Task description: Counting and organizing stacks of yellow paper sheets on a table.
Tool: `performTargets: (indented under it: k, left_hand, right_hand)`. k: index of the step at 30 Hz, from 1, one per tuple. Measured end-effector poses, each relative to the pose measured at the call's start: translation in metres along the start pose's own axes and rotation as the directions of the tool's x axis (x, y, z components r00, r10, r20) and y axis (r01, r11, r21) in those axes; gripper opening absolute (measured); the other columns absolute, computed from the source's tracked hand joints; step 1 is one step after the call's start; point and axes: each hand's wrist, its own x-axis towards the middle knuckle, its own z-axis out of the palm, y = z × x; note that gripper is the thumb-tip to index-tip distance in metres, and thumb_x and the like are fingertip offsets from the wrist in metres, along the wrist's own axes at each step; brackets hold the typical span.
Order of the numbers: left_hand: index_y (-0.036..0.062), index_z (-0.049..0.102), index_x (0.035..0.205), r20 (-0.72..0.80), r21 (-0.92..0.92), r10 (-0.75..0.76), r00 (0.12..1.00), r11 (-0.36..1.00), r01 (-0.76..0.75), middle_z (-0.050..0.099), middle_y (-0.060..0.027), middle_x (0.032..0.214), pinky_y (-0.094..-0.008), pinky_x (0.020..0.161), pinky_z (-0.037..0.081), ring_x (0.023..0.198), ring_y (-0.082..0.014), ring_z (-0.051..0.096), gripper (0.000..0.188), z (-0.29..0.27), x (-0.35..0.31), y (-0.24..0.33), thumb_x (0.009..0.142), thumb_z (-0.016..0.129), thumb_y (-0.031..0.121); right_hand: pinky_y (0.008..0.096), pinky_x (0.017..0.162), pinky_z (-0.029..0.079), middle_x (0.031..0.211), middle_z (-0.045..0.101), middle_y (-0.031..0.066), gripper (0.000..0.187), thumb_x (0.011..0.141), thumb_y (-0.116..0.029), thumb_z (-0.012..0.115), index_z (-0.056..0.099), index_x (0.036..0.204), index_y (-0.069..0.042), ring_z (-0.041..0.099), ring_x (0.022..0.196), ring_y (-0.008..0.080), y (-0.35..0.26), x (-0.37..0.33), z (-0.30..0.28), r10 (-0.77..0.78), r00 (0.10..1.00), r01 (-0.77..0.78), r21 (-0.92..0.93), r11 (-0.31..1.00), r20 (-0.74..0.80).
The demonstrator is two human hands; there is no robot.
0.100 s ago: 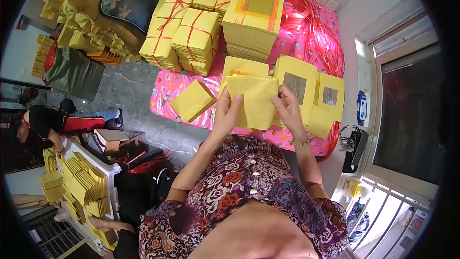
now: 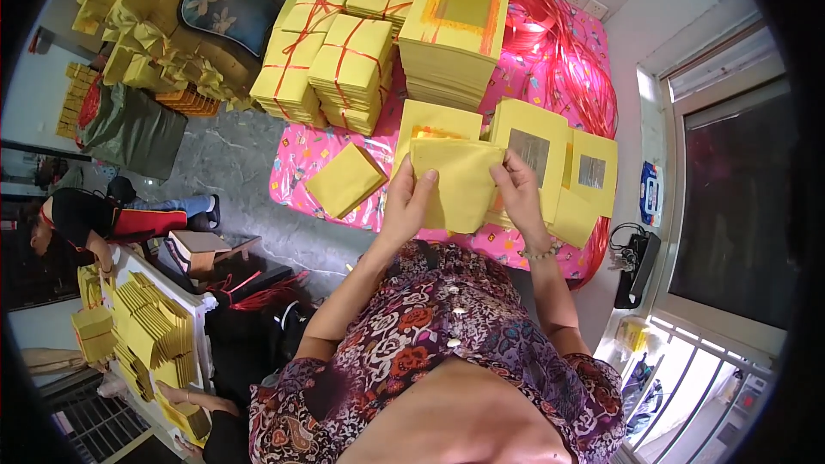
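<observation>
Between my two hands is a piece of yellow paper [image 2: 460,185], possibly several sheets together, held up over the pink covered table. My left hand [image 2: 411,202] pinches its left side, thumb on top. At the right edge, my right hand [image 2: 517,191] grips it with thumb and fingers. Just behind lies yellow paper with an orange print [image 2: 440,118], partly covered by the held piece. To the right are yellow sheets with a large silver square [image 2: 528,155] and others with a smaller silver square [image 2: 593,172]. A small yellow paper stack [image 2: 346,180] lies at the left.
Red-tied yellow bundles [image 2: 348,60] and a tall yellow stack [image 2: 451,34] stand at the back of the table. Red ribbon [image 2: 567,60] spills down its right side. At lower left, other people work at a white table with yellow stacks [image 2: 155,318].
The held paper has shifted slightly to the right, and my right hand with it. At lower left, another person's hand has moved a little over the yellow stacks.
</observation>
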Motion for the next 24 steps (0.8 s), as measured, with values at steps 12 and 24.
performTargets:
  k: [12,24]
  left_hand:
    - [-0.0004,0.04,0.134,-0.002,0.023,-0.056,0.998,0.998,0.056,0.055,-0.0076,0.122,-0.0271,0.095,0.039,0.111,-0.0122,0.05,0.038,0.0,-0.006,0.004,0.1,0.044,0.014]
    - [-0.0011,0.044,0.13,-0.067,-0.171,-0.149,0.986,0.976,0.136,0.058,-0.0085,0.119,-0.0282,0.092,0.043,0.107,-0.0129,0.054,0.034,0.001,-0.009,-0.005,0.098,0.044,0.011]
  right_hand:
    - [0.019,0.053,0.028,0.067,0.041,-0.0095,0.024,0.095,-0.014,0.058,0.049,0.074,-0.004,0.035,0.063,-0.0009,-0.004,0.005,0.014,-0.137,0.977,0.119,-0.113,0.986,-0.161]
    - [0.0198,0.065,0.047,0.087,0.068,0.0011,0.026,0.097,-0.019,0.056,0.066,0.105,0.004,0.059,0.073,0.0036,-0.003,-0.004,0.01,0.134,0.99,-0.129,-0.101,0.986,0.036]
